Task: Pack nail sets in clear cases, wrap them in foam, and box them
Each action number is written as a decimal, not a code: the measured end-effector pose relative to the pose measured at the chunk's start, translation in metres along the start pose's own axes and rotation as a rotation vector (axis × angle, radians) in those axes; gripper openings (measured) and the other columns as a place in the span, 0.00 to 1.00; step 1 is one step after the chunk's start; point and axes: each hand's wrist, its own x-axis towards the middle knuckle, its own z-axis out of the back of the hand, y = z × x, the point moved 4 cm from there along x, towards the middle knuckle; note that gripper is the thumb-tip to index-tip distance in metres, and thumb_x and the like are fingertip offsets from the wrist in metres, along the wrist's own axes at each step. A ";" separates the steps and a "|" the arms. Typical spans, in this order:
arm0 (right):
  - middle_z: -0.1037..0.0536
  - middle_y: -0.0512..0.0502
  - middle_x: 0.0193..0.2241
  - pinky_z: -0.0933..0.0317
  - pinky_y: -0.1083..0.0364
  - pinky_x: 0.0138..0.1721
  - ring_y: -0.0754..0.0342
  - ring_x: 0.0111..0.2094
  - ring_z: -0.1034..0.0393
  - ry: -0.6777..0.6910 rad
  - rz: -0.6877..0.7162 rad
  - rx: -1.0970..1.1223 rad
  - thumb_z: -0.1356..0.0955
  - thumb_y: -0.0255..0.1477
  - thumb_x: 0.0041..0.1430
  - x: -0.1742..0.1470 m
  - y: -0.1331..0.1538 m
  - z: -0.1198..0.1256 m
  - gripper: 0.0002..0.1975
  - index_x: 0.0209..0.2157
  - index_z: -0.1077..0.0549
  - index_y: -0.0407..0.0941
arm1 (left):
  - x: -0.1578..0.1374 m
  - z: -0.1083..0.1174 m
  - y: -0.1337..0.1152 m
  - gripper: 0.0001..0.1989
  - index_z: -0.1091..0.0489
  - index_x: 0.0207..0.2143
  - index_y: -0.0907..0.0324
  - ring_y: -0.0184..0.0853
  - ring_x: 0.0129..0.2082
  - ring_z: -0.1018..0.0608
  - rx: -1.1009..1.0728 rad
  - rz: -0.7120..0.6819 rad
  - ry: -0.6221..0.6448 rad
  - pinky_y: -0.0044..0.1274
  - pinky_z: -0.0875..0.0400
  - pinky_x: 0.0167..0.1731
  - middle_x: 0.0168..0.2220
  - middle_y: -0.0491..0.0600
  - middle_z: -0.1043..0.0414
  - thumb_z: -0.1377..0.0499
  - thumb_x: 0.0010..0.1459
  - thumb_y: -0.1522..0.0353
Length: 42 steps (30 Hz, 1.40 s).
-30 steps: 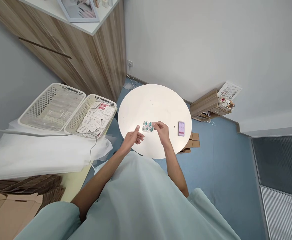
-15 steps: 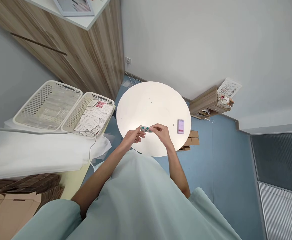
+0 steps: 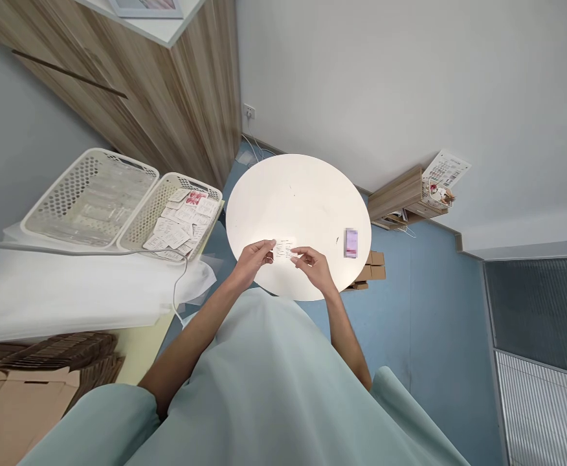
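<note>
while its forearm slants up from the lower left, the left hand pinches a small printed card by its left edge, over the round white table; that hand's lower fingers are partly hidden. at the card's right edge, the right hand angles in, thumb and forefinger narrowly parted; whether they grip it i cannot tell. the print is too small to read.
</note>
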 end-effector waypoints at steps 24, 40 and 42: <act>0.16 0.47 0.44 0.31 0.52 0.39 0.52 0.36 0.24 -0.065 -0.127 0.025 0.22 0.51 0.56 -0.014 -0.024 -0.030 0.20 0.37 0.21 0.50 | -0.006 -0.002 0.024 0.39 0.21 0.54 0.60 0.53 0.61 0.18 -0.064 0.054 -0.119 0.42 0.26 0.64 0.60 0.63 0.19 0.21 0.47 0.46; 0.21 0.50 0.29 0.30 0.52 0.36 0.50 0.32 0.22 -0.108 -0.200 0.150 0.24 0.55 0.52 -0.007 -0.062 0.009 0.24 0.33 0.22 0.49 | -0.008 -0.007 0.046 0.35 0.17 0.47 0.57 0.48 0.46 0.14 0.140 0.048 -0.187 0.40 0.22 0.56 0.46 0.56 0.15 0.22 0.44 0.44; 0.22 0.50 0.27 0.30 0.51 0.36 0.50 0.31 0.22 -0.097 -0.205 0.173 0.23 0.55 0.52 -0.007 -0.066 0.014 0.24 0.33 0.22 0.49 | -0.007 -0.013 0.049 0.34 0.17 0.46 0.57 0.47 0.45 0.14 0.129 0.065 -0.187 0.40 0.21 0.56 0.45 0.55 0.15 0.21 0.44 0.45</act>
